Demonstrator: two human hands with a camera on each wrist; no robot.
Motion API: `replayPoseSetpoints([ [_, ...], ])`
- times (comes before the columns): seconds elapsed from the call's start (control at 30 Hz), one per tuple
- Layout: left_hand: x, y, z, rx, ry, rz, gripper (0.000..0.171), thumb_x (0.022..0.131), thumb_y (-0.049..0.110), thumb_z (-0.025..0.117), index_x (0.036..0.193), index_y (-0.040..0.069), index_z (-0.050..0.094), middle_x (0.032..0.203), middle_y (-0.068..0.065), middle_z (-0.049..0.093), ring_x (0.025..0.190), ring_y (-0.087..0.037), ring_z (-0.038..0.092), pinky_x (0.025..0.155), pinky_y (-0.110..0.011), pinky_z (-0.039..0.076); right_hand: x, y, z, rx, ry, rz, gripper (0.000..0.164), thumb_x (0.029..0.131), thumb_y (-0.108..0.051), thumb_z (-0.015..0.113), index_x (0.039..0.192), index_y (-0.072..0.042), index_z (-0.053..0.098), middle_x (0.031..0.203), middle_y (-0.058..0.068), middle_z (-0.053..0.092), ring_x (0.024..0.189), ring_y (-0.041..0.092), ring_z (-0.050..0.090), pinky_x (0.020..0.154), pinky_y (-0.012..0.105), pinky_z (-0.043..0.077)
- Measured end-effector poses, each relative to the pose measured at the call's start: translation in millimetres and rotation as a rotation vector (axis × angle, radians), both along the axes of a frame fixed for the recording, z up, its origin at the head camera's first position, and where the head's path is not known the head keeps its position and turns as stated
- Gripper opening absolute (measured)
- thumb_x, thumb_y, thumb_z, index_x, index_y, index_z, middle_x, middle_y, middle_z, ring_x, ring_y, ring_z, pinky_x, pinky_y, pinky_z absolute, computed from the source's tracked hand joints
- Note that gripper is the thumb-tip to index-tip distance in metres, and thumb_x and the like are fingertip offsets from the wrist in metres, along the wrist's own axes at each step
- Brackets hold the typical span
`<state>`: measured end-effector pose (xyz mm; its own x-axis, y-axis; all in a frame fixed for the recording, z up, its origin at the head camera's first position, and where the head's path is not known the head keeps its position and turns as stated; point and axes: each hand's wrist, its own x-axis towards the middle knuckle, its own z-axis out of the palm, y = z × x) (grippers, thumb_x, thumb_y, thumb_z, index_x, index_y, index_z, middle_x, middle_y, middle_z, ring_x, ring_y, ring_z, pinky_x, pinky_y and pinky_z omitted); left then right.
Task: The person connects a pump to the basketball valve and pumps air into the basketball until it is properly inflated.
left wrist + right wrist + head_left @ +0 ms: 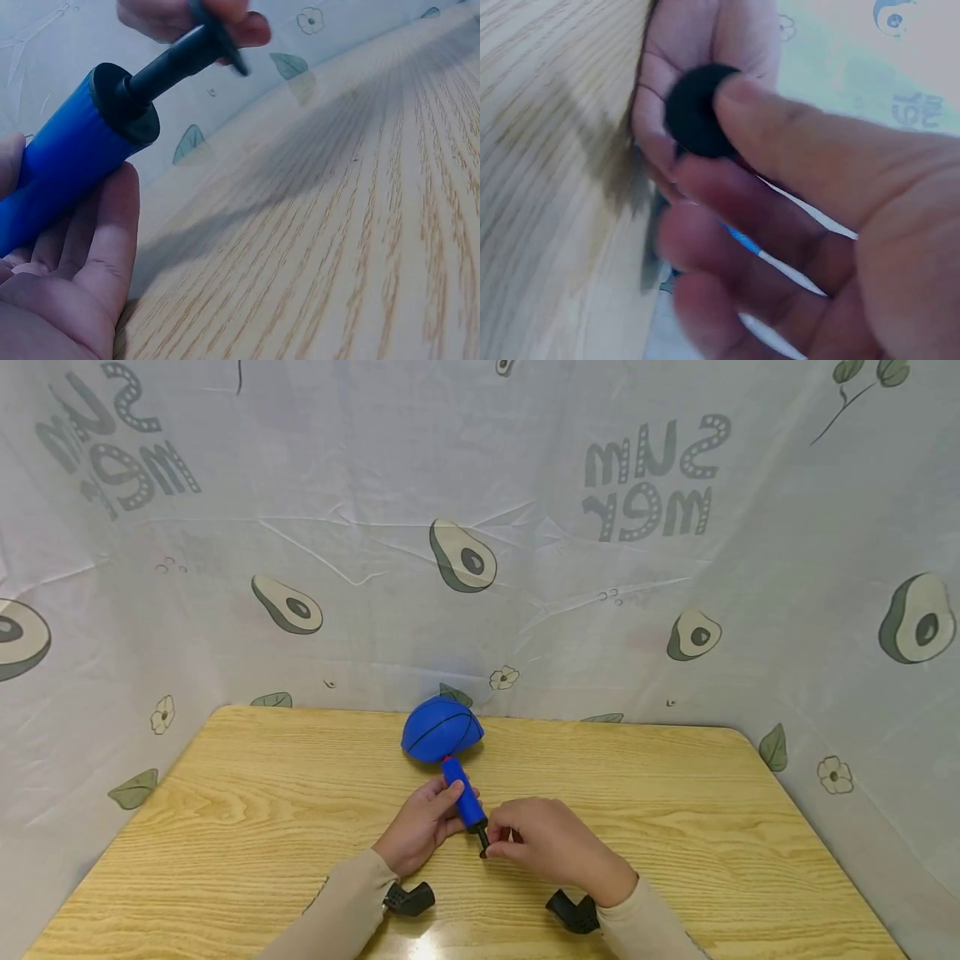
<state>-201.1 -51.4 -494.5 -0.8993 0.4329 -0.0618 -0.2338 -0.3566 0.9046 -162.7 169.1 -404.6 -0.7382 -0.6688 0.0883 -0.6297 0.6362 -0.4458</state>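
A blue hand pump (465,795) points away from me, its red tip at the lower side of a blue ball (441,731). The ball has black lines and looks partly collapsed. My left hand (424,822) grips the pump's barrel, thumb on top and fingers beneath. My right hand (551,843) pinches the black handle (701,111) at the near end between thumb and fingers. In the left wrist view, a length of black rod (174,67) shows between barrel and handle. Whether the tip sits inside the ball is too small to tell.
Under everything lies a wood-grain table (262,793). A pale curtain (360,610) printed with avocados and lettering hangs right behind its far edge. Black devices (409,899) are worn at both wrists.
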Motion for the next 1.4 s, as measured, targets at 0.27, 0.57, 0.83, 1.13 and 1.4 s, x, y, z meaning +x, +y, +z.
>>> replayPoseSetpoints([
  [0.27, -0.6, -3, 1.1, 0.043, -0.031, -0.008, 0.059, 0.113, 0.032, 0.046, 0.151, -0.009, 0.028, 0.133, -0.016, 0.055, 0.114, -0.016, 0.064, 0.097, -0.031, 0.054, -1.2, -2, -3.0, -0.032, 0.074, 0.022, 0.012, 0.094, -0.025, 0.079, 0.088, -0.025, 0.068, 0.08, -0.019, 0.061, 0.068, -0.006, 0.051, 0.059, 0.017, 0.045],
  [0.57, -1.4, -2, 0.2, 0.052, -0.04, 0.003, 0.056, 0.113, 0.029, 0.047, 0.152, -0.007, 0.029, 0.135, -0.017, 0.053, 0.116, -0.02, 0.063, 0.097, -0.032, 0.054, 0.0, -4, -2.4, 0.018, 0.032, 0.159, 0.018, 0.094, -0.01, 0.077, 0.088, -0.022, 0.065, 0.082, -0.016, 0.056, 0.069, -0.001, 0.051, 0.063, 0.015, 0.044],
  [0.83, -1.6, -2, 0.1, 0.036, -0.047, 0.006, 0.061, 0.111, 0.033, 0.05, 0.152, -0.007, 0.03, 0.133, -0.016, 0.055, 0.114, -0.02, 0.062, 0.095, -0.031, 0.054, 5.6, -5, 4.5, 0.003, -0.093, 0.312, 0.018, 0.094, -0.008, 0.076, 0.087, -0.022, 0.067, 0.078, -0.019, 0.057, 0.068, -0.007, 0.05, 0.062, 0.011, 0.045],
  [1.13, -0.8, -1, -0.9, 0.036, -0.047, 0.02, 0.061, 0.111, 0.034, 0.05, 0.153, -0.006, 0.03, 0.133, -0.017, 0.056, 0.114, -0.019, 0.062, 0.094, -0.03, 0.055, 10.4, -7, 9.3, 0.014, -0.25, 0.377, 0.016, 0.094, -0.014, 0.077, 0.082, -0.022, 0.071, 0.073, -0.023, 0.058, 0.063, -0.013, 0.052, 0.058, 0.01, 0.048],
  [1.4, -0.8, -2, 0.5, 0.045, -0.04, 0.031, 0.064, 0.111, 0.035, 0.05, 0.154, -0.006, 0.027, 0.129, -0.012, 0.057, 0.112, -0.017, 0.063, 0.093, -0.029, 0.055, 10.3, -8, 9.9, -0.004, -0.202, 0.375, 0.015, 0.094, -0.012, 0.076, 0.083, -0.022, 0.071, 0.075, -0.022, 0.058, 0.065, -0.013, 0.051, 0.06, 0.009, 0.046],
])
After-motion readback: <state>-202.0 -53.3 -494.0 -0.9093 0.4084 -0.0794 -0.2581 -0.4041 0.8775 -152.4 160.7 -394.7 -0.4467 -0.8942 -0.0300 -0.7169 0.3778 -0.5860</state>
